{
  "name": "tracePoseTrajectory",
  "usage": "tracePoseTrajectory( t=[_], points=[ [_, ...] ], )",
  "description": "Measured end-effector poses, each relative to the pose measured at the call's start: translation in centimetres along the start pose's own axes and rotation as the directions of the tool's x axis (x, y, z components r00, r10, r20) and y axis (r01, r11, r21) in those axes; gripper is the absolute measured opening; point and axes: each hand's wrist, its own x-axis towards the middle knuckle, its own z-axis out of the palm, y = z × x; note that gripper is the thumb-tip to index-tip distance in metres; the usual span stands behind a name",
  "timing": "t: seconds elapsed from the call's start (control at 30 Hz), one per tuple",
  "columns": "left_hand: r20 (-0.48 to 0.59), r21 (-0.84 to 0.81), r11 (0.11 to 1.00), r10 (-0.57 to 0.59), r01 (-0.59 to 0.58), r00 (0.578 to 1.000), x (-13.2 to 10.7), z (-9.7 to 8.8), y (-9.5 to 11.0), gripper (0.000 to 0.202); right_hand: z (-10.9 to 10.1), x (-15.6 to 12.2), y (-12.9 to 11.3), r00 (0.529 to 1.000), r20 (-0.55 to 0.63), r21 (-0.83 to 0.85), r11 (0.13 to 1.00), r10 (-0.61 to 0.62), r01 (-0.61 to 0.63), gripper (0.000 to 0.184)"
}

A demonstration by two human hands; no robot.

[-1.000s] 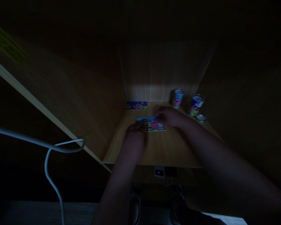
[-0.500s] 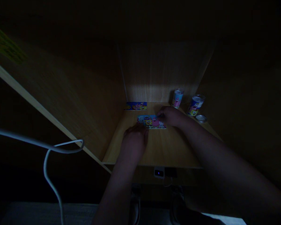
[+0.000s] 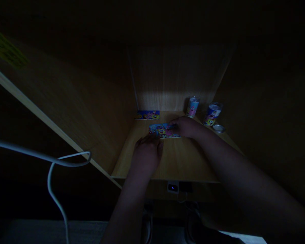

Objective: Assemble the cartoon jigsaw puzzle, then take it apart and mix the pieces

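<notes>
A colourful cartoon picture panel (image 3: 161, 131), like a small jigsaw puzzle, lies flat on the wooden shelf board. At its lower left edge rests my left hand (image 3: 146, 149), open, fingers stretched forward and the thumb apart. My right hand (image 3: 185, 126) reaches over the panel's right part, its fingers bent and drawn together on the picture; whether a small piece is between them is too dark to see. Farther back, against the left wall, lies a second cartoon strip (image 3: 148, 115), mostly blue, touched by neither hand.
Two cartoon-printed cans (image 3: 192, 107) (image 3: 211, 115) with clear tops stand at the back right. Beside them lies a round lid (image 3: 219, 128). Cabinet walls enclose both sides. A white cable (image 3: 51, 183) hangs at left; a small lit device (image 3: 173, 187) sits below the shelf's front edge.
My right hand has shifted slightly left over the panel, covering more of its right part. The left hand has moved slightly, its thumb a little farther right. The cans, lid and back strip are unchanged.
</notes>
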Motion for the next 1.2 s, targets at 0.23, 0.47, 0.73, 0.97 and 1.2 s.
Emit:
tracePoseTrajectory(
  t=[0.23,0.47,0.73,0.97,1.2],
  points=[
    [0.000,0.010,0.999,-0.030,0.030,1.000,0.1,-0.3,0.1,0.021,0.1,0.1,0.4,0.999,0.029,-0.012,1.000,0.026,-0.025,0.038],
    [0.024,0.018,1.000,0.005,-0.006,1.000,0.0,-0.2,0.0,0.024,0.0,-0.1,0.1,0.998,0.054,0.006,1.000,0.012,-0.013,0.039],
    [0.038,-0.023,1.000,0.013,-0.012,0.999,0.0,-0.1,0.1,0.029,0.2,0.1,0.0,0.997,0.070,0.070,0.997,-0.040,0.035,0.030],
    [0.070,0.025,0.999,-0.031,0.029,0.997,-0.2,-0.1,0.3,0.037,0.1,-0.1,0.5,0.990,0.113,0.235,0.971,-0.081,0.052,0.030],
    [0.074,0.049,0.998,-0.039,0.035,0.997,-0.3,0.2,0.1,0.039,0.2,-0.2,1.5,0.986,0.131,0.257,0.964,-0.104,0.067,0.038]
  ],
)
